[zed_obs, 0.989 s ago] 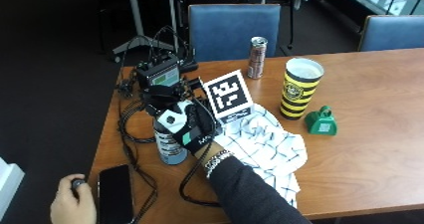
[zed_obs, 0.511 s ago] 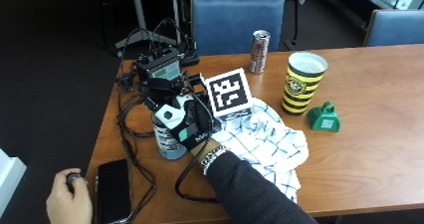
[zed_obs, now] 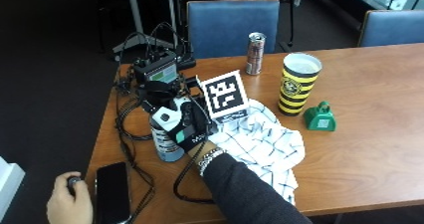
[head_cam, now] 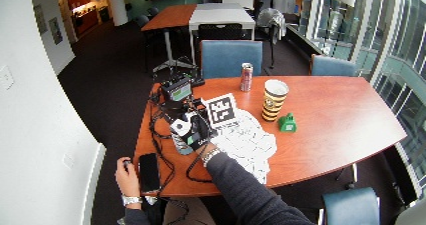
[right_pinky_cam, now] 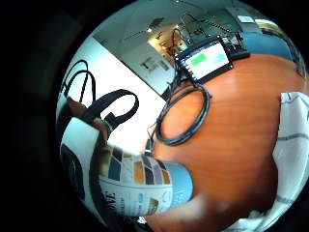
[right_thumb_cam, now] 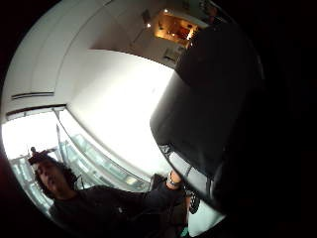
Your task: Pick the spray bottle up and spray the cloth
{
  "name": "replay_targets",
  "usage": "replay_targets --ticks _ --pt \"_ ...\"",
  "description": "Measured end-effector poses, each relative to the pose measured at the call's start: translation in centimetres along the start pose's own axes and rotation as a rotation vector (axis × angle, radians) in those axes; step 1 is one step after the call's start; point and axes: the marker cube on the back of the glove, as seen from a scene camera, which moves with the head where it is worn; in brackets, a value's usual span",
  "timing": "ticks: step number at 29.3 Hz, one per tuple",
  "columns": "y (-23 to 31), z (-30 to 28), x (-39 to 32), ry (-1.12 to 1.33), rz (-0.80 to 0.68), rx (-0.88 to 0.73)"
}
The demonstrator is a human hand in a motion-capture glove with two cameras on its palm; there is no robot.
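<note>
Your black-gloved right hand [zed_obs: 189, 129] has its fingers curled round the grey-blue spray bottle with the printed label and black spray head [zed_obs: 163, 134], gripping it at upper-body height. The bottle stands upright near the left end of the wooden table [zed_obs: 371, 134], just beside the white checked cloth [zed_obs: 265, 144]. I can't tell whether its base is on the wood or just clear of it. Your bare left hand [zed_obs: 66, 201] rests at the near table edge, next to a black phone [zed_obs: 112, 191], and touches none of the task's things.

Progress, as I judge it: the grasp is made, which is 1 of 3 steps. The lift, if begun, is barely off the table. Aiming and spraying are not yet done. I see no mist and no wet patch on the cloth.

The bottle looks like smooth cylindrical plastic. In the little-finger palm view its label [right_pinky_cam: 140, 186] shows coloured blocks and lettering, close against the palm. The nozzle direction isn't readable, so check it faces the cloth before you squeeze.

A coiled black cable [zed_obs: 126, 129] lies right at the bottle, so mind it on the lift. The cloth lies crumpled, partly under your forearm.
</note>
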Motion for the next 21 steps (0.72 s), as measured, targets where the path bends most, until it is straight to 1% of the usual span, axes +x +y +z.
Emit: replay_targets --ticks 13,21 --pt "2.7 0.4 1.7 -0.066 0.141 -0.172" --pt "3.4 -2.1 1.3 0.048 0.187 -0.264"
